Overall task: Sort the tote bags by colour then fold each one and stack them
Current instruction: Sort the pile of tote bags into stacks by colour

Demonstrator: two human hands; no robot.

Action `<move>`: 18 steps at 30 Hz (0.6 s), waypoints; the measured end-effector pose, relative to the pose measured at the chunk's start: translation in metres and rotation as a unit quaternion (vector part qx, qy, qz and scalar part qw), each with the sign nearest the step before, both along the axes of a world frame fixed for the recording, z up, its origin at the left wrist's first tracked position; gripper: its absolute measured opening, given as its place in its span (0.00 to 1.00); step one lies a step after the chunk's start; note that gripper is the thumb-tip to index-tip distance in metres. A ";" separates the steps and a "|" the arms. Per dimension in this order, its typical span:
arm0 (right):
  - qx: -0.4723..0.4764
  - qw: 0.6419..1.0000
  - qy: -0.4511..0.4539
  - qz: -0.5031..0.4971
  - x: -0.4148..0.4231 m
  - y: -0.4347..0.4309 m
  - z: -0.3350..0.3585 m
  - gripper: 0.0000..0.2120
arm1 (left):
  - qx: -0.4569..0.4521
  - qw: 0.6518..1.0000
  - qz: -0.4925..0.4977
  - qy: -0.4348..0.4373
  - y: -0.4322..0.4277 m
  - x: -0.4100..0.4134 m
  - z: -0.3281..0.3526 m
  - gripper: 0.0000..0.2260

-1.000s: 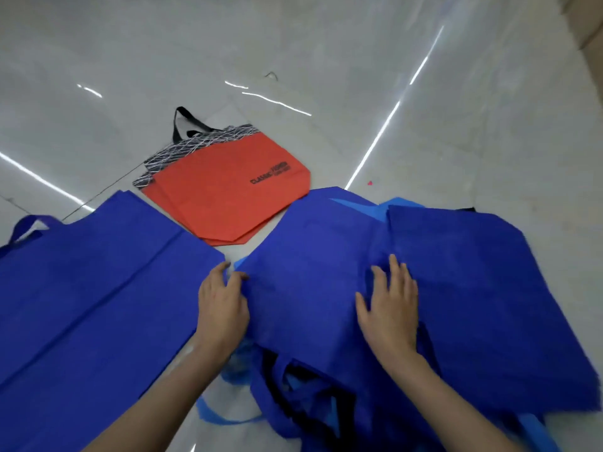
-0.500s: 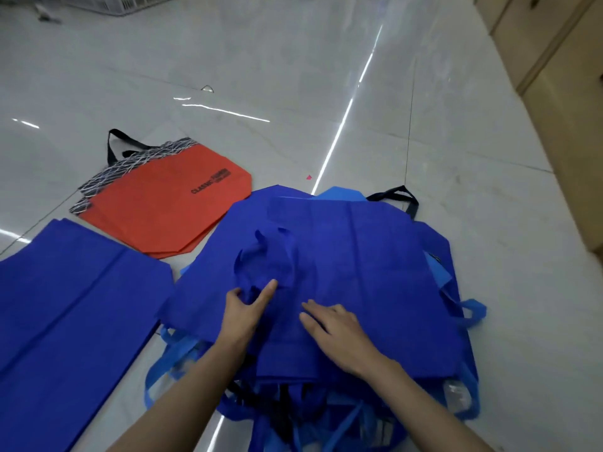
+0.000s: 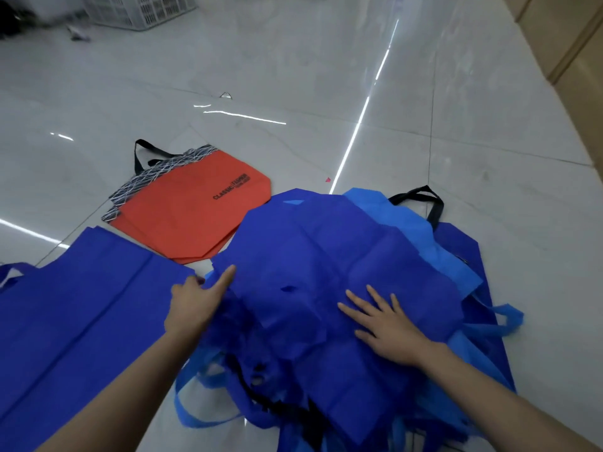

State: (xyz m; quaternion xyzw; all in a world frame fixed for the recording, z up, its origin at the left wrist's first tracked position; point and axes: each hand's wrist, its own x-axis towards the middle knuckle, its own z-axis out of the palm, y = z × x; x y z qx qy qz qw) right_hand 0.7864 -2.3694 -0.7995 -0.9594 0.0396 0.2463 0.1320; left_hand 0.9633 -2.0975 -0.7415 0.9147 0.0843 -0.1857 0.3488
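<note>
A heap of dark blue tote bags point(image 3: 326, 249) lies on the floor in front of me, with a light blue bag point(image 3: 404, 223) showing beneath at the far right. My left hand point(image 3: 195, 301) pinches the left edge of the top dark blue bag, thumb on top and fingers curled at the edge. On the same bag, my right hand point(image 3: 388, 324) rests flat with fingers spread. Another dark blue bag point(image 3: 81, 305) lies spread flat to the left. Beyond it sits an orange bag point(image 3: 195, 216) with a black-and-white patterned top band and black handles.
The floor is glossy white tile. A black handle point(image 3: 421, 194) sticks out behind the heap, and light blue handles point(image 3: 502, 318) trail out at its right. A white plastic crate point(image 3: 140, 11) stands far back left. A beige cabinet point(image 3: 571, 34) runs along the right.
My left hand has moved from the middle of the top bag to its left edge. My right hand has spread flat on the bag. The loose handle loop on top is gone from sight.
</note>
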 end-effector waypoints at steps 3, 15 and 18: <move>-0.008 0.996 0.015 0.089 0.011 -0.016 0.008 0.29 | -0.084 0.995 0.048 0.002 0.000 0.017 -0.014 0.26; 0.120 0.982 -0.143 -0.032 0.038 -0.003 0.010 0.22 | -0.016 0.990 -0.120 -0.080 0.012 0.022 -0.041 0.07; 0.141 0.951 -0.250 -0.113 0.070 0.014 0.030 0.11 | -0.055 0.970 -0.196 -0.136 0.030 0.016 -0.037 0.07</move>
